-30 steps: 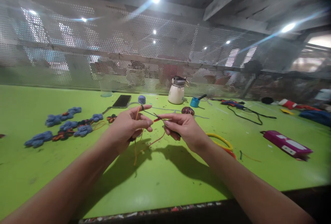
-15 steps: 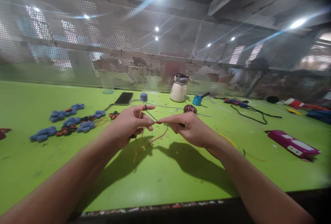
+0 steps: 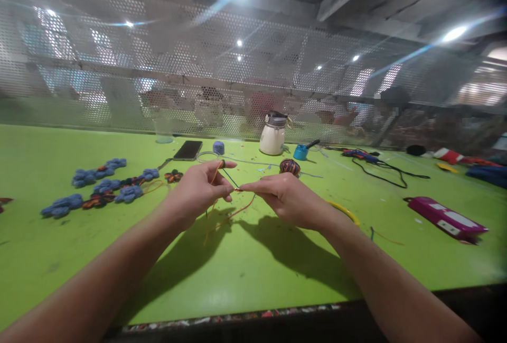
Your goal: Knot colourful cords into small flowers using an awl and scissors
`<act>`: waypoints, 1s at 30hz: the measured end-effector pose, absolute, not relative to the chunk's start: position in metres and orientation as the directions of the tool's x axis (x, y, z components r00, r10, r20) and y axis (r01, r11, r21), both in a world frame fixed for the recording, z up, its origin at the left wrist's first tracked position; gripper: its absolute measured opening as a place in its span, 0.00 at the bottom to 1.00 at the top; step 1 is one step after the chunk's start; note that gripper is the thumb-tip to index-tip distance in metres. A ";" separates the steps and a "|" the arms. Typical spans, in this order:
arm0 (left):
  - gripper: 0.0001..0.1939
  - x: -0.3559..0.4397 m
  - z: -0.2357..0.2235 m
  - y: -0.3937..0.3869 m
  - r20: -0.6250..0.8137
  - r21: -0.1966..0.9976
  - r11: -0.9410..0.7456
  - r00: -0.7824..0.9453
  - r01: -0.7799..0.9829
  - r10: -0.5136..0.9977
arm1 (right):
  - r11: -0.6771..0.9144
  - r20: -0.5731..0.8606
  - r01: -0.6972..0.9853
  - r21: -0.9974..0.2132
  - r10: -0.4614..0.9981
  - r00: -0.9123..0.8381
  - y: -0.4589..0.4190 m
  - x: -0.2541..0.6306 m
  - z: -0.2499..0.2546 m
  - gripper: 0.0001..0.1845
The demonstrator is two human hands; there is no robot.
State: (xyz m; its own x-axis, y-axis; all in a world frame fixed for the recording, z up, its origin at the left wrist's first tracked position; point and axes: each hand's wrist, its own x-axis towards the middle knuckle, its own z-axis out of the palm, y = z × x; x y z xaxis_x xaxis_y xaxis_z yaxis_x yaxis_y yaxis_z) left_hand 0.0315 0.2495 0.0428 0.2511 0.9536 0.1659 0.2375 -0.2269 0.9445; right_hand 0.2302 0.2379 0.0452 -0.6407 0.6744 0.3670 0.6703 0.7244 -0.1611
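My left hand [image 3: 200, 189] is raised above the green table, with dark and orange yarn [image 3: 230, 178] looped over its stretched index finger. Its thumb and another finger pinch the work, too small to make out clearly. Facing it, my right hand [image 3: 291, 200] is closed around a thin crochet hook [image 3: 238, 189], whose tip shows at the left fingertips; the rest is hidden in the palm. An orange-red yarn tail [image 3: 241, 208] hangs below the hands. Behind the right hand lies a multicoloured yarn ball [image 3: 290, 167].
Blue and dark-orange crocheted flowers [image 3: 105, 187] lie at left. Farther back are a phone [image 3: 188, 150], a blue-grey yarn ball [image 3: 218, 147], a white jug [image 3: 272, 137] and a turquoise pot [image 3: 301, 153]. A magenta box [image 3: 447, 219] and black cord [image 3: 390, 174] lie at right. Perforated mesh [image 3: 237, 94] stands behind.
The right fingers have flattened and extended slightly, and the hook's tip lies at the left fingertips. The left hand keeps its pinch. The whole view has shifted slightly.
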 end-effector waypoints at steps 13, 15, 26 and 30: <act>0.15 0.040 0.032 0.248 0.414 0.643 -0.462 0.230 0.611 0.881 | 0.628 0.454 0.750 -0.208 0.741 -0.495 0.239 0.217 0.024 0.24; 0.09 0.043 0.028 0.245 0.512 0.561 -0.542 0.253 0.626 0.821 | 0.573 0.456 0.639 -0.513 0.813 -0.362 0.240 0.210 0.019 0.19; 0.29 0.043 0.035 0.246 0.295 0.944 -0.311 0.137 0.113 0.946 | 0.134 0.169 -0.260 -0.956 0.979 -0.114 0.230 0.188 0.012 0.16; 0.32 0.032 0.044 0.250 0.102 0.991 -0.073 0.285 -0.111 0.953 | 0.300 0.306 -0.063 -0.952 0.936 -0.174 0.234 0.195 0.014 0.15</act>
